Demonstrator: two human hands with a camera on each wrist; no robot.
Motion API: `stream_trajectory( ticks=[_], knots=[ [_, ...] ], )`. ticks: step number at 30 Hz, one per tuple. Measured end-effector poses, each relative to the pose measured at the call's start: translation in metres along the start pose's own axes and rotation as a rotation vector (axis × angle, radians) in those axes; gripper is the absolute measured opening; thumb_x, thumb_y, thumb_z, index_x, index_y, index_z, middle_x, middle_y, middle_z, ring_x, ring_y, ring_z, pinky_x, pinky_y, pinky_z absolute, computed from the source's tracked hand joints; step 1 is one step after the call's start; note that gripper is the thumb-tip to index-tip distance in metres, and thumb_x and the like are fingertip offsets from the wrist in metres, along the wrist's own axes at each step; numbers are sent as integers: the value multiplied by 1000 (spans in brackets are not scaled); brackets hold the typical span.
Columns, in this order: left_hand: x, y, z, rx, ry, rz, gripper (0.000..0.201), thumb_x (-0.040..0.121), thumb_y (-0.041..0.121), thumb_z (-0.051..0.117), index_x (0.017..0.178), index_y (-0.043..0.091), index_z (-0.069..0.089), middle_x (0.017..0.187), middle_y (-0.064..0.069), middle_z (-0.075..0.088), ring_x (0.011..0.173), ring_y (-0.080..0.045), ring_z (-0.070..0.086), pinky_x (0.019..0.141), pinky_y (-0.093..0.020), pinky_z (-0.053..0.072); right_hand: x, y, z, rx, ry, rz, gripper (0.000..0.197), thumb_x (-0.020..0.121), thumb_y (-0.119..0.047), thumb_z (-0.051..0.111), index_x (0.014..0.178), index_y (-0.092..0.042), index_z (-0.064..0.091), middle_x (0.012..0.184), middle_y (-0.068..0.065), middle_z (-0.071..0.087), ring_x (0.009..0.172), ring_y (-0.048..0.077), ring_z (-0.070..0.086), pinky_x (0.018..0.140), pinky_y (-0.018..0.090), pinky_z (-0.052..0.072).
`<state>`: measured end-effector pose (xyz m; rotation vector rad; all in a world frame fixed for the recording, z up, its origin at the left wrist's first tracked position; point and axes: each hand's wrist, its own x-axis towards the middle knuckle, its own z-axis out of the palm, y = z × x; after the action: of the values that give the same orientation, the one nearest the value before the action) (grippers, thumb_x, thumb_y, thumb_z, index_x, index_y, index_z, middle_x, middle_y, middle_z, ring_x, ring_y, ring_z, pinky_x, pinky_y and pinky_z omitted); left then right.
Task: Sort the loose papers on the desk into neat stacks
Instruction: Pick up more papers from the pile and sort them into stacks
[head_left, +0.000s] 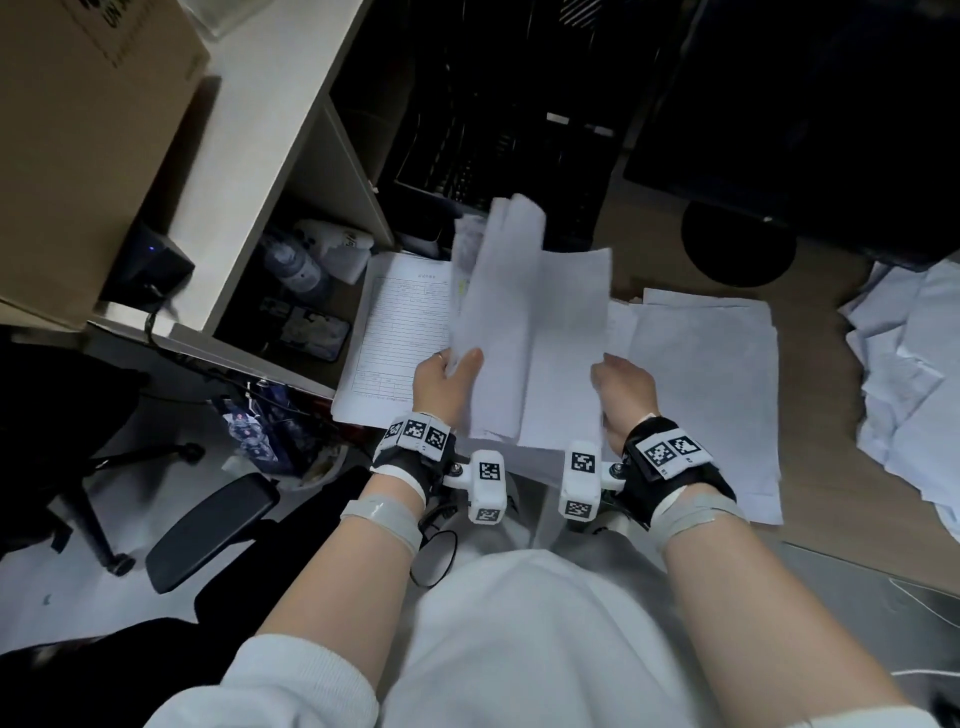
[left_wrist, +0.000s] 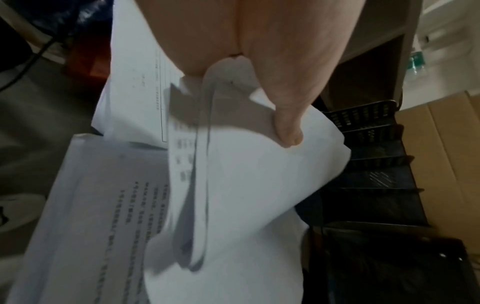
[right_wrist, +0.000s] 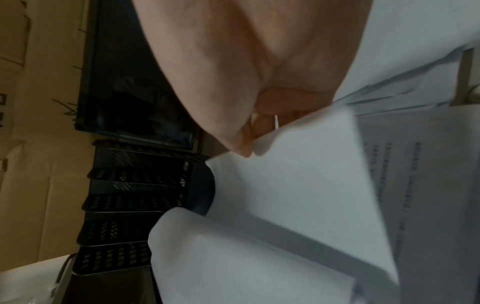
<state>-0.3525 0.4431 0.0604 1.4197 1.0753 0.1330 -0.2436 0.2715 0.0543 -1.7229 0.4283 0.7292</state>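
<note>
My left hand (head_left: 451, 370) grips a bundle of curled white sheets (head_left: 493, 291) at its lower left edge and holds it up over the desk; the thumb (left_wrist: 287, 131) presses on top of the bundle (left_wrist: 246, 185). My right hand (head_left: 619, 385) pinches the right edge of a flatter white sheet (head_left: 569, 332) beside that bundle, with its fingers (right_wrist: 257, 125) curled round the sheet's edge (right_wrist: 298, 174). A stack topped by a printed form (head_left: 400, 322) lies at the left. A wider stack of plain sheets (head_left: 701, 389) lies under and right of my right hand. Loose crumpled papers (head_left: 909, 374) are heaped at the far right.
A black mesh letter tray (head_left: 467, 156) stands behind the papers, with a round black monitor base (head_left: 737, 244) to its right. At the left are a white shelf unit (head_left: 270, 156) and a cardboard box (head_left: 78, 130). A chair armrest (head_left: 213, 525) is by my left arm.
</note>
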Motion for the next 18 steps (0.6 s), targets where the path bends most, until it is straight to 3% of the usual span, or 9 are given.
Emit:
stream_trajectory(
  ticks=[2,3,7,9,12,14,18],
  knots=[
    [2,-2,-1,5,-29,-10,30,94,26,65,115,6,69,107,-7,74,104,-23,69,98,-38,53,-1,10,-1,-91,-37,-18,23,86,-10,54,100,-10,72,112,4,70,101,25,65,95,38,53],
    [2,-4,0,16,-58,-12,27,94,27,66,112,8,70,104,-3,74,101,-20,69,96,-35,53,-2,14,-1,-130,-38,-29,24,87,-9,54,101,-10,73,115,6,70,105,26,65,97,40,53],
    [-2,-8,8,59,-158,10,11,93,22,66,92,12,71,73,13,68,66,1,62,76,-27,51,0,24,-10,-224,32,27,23,84,-6,57,97,-8,76,99,7,74,95,29,69,93,41,56],
    [-4,-8,15,55,-203,16,12,93,20,68,94,9,72,80,5,72,71,-3,64,77,-26,53,2,24,-23,-264,109,81,28,87,-9,54,108,-2,72,101,13,72,97,33,67,90,39,54],
    [-7,-5,34,14,-267,8,9,90,18,72,95,11,73,89,-1,74,79,-10,67,80,-26,55,4,23,-52,-328,270,164,38,96,-17,44,120,6,62,121,26,63,113,40,60,92,43,50],
    [-10,-3,51,22,-292,-9,5,88,17,74,92,13,73,85,1,74,76,-9,68,78,-27,54,5,24,-74,-341,330,218,40,99,-18,40,124,6,59,126,26,61,116,39,59,89,40,49],
    [-14,-1,87,63,-276,-25,5,88,19,73,91,15,74,88,0,75,81,-14,69,82,-30,55,8,29,-116,-316,466,283,33,98,0,39,123,8,59,124,18,62,114,37,59,78,27,38]
  ],
)
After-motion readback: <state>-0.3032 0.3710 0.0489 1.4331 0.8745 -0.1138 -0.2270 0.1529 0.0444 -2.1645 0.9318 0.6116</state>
